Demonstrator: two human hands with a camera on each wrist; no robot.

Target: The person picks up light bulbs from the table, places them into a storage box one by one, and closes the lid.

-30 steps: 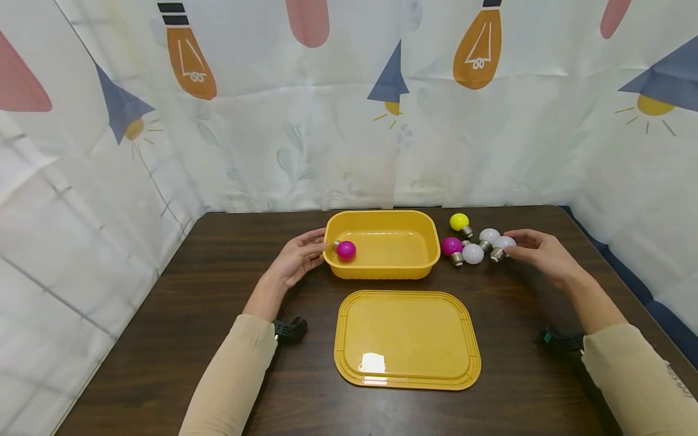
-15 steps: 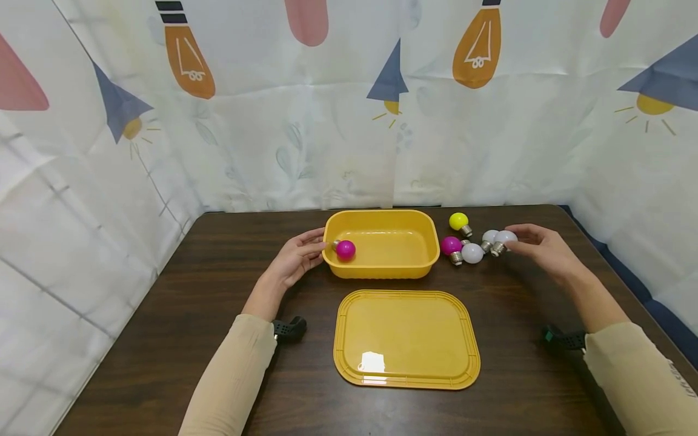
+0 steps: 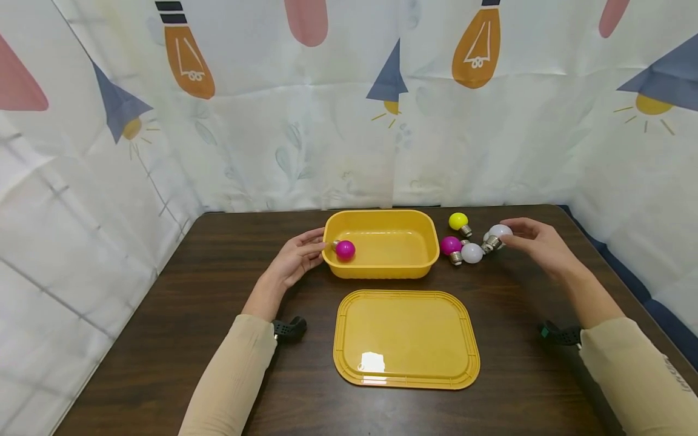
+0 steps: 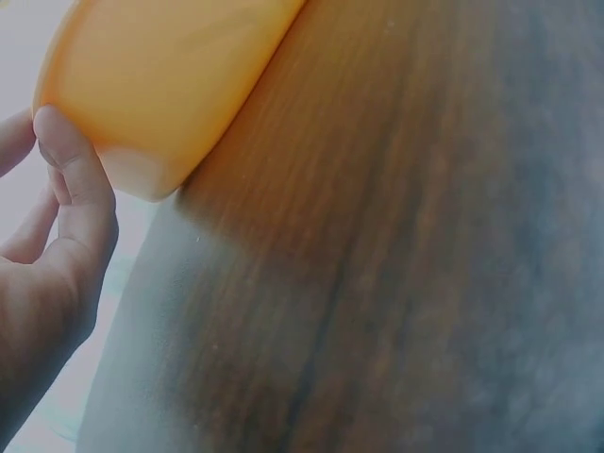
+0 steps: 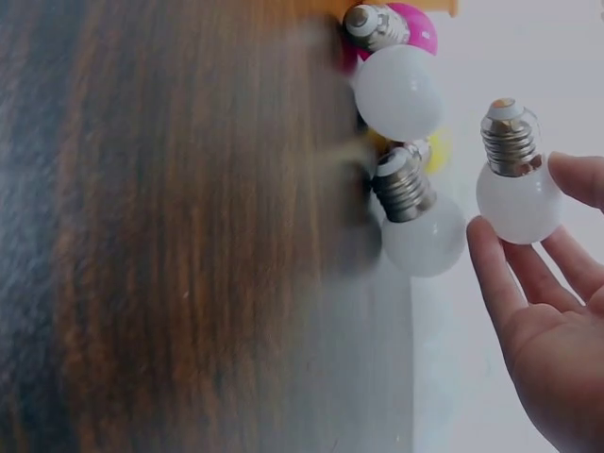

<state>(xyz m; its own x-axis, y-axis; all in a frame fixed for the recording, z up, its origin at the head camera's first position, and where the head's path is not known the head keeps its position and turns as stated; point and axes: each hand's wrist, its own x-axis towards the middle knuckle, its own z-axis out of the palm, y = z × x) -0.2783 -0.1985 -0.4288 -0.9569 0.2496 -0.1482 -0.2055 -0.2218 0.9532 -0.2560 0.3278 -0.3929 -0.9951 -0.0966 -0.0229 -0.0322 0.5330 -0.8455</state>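
Note:
My left hand (image 3: 297, 259) holds the left rim of a deep yellow plastic box (image 3: 382, 272), the thumb against its wall in the left wrist view. Inside the box, at its left end, lies a magenta light bulb (image 3: 345, 250). My right hand (image 3: 542, 245) pinches a white light bulb (image 5: 519, 203) by its globe, the metal screw base pointing up in the right wrist view and down-left in the head view. Below it on the table are a second white bulb (image 5: 425, 236) and a third white bulb (image 3: 471, 253), beside another magenta bulb (image 3: 451, 245).
A yellow bulb (image 3: 458, 221) lies behind the cluster, right of the box. A flat yellow lid (image 3: 406, 339) lies in front of the box on the dark wooden table (image 3: 218, 272). A printed white curtain (image 3: 338, 121) hangs behind the table's far edge.
My right hand has lifted the white bulb off the table and moved slightly up and to the left with it. The left hand and the box have stayed put.

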